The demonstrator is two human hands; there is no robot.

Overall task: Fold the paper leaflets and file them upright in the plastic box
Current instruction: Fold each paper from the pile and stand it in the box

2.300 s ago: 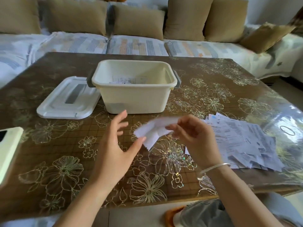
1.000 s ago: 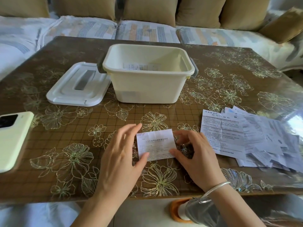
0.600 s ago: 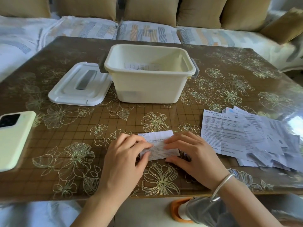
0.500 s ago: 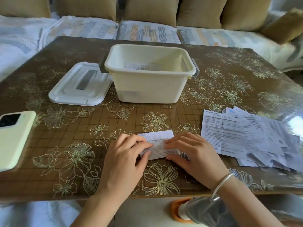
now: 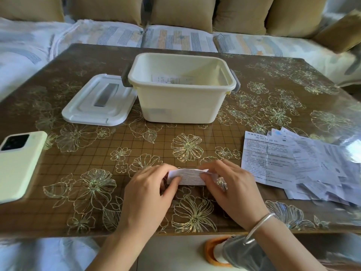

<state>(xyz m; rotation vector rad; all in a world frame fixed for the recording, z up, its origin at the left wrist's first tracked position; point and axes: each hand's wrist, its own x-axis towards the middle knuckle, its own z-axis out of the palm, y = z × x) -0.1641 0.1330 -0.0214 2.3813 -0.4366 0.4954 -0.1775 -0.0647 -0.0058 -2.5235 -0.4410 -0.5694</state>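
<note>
Since a second ago the leaflet has gone from a flat, squarish half-sheet to a narrow strip, and both hands have closed in on it. The left hand pinches its left end with curled fingers and thumb. The right hand pinches the right end the same way. The strip's top flap stands slightly off the desk, so the last crease looks not yet pressed flat. Once it is, this leaflet should be small enough to file.

The box sits open straight ahead, well apart from the hands, with a few filed leaflets upright against its far wall. Much room shows in front of them. The stretch of desk between strip and box carries nothing, so the carry is a plain lift forward and over the near rim.

The lid lies just beside the box on its left, and the phone lies at the far left. The unfolded pile fans out near the right hand, its lower sheets close to the desk's front edge. A careless sweep there could push some off.
</note>
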